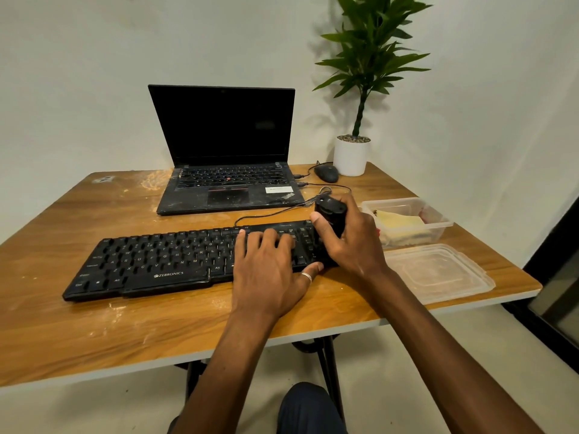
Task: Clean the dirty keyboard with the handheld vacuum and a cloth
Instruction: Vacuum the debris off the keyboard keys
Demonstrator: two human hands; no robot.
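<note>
A black plastic keyboard (156, 261) lies on a scuffed wood-grain bench (94, 333), its long axis running from 8 o'clock to 2 o'clock, key legends facing the person. The left hand (269, 270) rests flat on its right-hand keys, fingers straight and spread. The right hand (354, 242) grips a stubby black vacuum (330, 214) standing upright at the keyboard's 3 o'clock end, its nozzle hidden behind the fingers. Farther toward 3 o'clock, a clear plastic tub (432, 227) holds something pale yellow, hard to identify.

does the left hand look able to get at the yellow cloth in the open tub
Probably not easily: the right hand, gripping the vacuum, sits between the left hand and the yellow cloth.
</note>
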